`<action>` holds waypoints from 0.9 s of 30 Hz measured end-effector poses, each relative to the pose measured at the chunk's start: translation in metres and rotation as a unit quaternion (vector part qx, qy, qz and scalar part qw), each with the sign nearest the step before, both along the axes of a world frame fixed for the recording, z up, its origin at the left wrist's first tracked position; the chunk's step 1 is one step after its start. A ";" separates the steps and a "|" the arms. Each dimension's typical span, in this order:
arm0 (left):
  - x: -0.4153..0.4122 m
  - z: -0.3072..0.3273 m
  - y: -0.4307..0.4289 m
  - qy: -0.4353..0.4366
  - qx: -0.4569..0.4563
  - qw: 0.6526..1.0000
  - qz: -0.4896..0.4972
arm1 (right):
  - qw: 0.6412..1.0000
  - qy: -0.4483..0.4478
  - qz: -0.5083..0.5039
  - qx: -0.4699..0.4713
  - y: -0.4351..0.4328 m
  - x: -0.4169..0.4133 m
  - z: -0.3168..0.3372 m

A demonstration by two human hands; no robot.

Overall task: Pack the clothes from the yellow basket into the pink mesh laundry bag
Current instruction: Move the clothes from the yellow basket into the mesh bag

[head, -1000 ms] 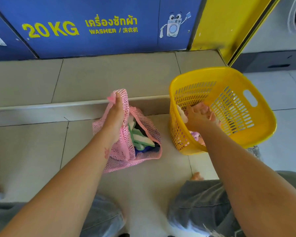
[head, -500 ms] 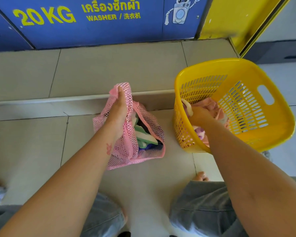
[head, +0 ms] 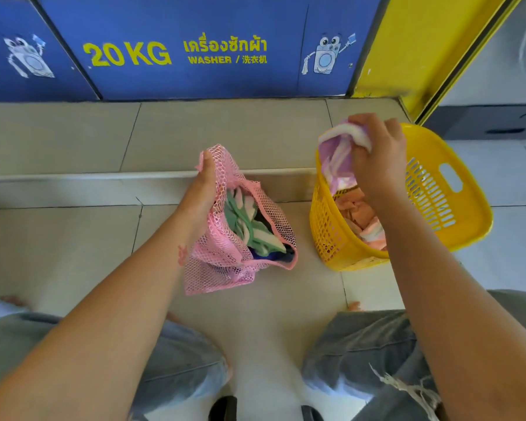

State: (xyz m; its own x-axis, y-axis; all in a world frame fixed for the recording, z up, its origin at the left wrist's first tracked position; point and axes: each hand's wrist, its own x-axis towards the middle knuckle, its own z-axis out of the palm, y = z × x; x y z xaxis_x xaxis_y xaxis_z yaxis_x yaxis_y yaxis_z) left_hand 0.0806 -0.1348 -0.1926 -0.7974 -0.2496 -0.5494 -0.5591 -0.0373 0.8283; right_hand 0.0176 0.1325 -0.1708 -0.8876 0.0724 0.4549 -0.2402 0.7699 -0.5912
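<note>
The pink mesh laundry bag (head: 222, 268) stands on the floor tiles, its mouth held up and open by my left hand (head: 202, 189) gripping the far rim. Green, white and dark blue clothes (head: 249, 229) lie inside it. To its right sits the yellow basket (head: 456, 214). My right hand (head: 377, 153) is raised above the basket's near rim, closed on a purple-and-white garment (head: 337, 159) that hangs down into the basket. An orange-and-white garment (head: 362, 217) lies in the basket's bottom.
A low tiled step (head: 134, 183) runs across behind the bag. Behind it stands a blue washer panel (head: 176, 53) marked 20 KG, with a yellow panel (head: 422, 47) to the right. My knees in grey jeans (head: 371, 350) are at the bottom.
My right hand has come up out of the basket, lifting the purple-and-white garment above the rim. My left hand keeps holding the bag's mouth open.
</note>
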 end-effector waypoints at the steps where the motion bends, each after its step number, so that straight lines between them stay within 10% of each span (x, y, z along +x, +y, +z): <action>1: 0.003 0.002 -0.003 0.008 0.001 1.000 -0.005 | 1.000 0.011 0.013 -0.011 -0.006 0.003 0.012; 13: 0.007 -0.011 -0.045 0.038 0.039 0.998 -0.019 | 0.937 -0.173 0.301 0.037 -0.115 0.028 0.030; 20: 0.006 -0.011 -0.060 0.049 0.016 0.997 -0.051 | 0.884 -0.356 0.250 -0.168 -0.170 0.036 -0.042; 27: 0.000 -0.017 -0.072 0.038 -0.012 0.998 -0.040 | 0.918 -0.263 0.253 -0.156 -0.193 0.079 -0.091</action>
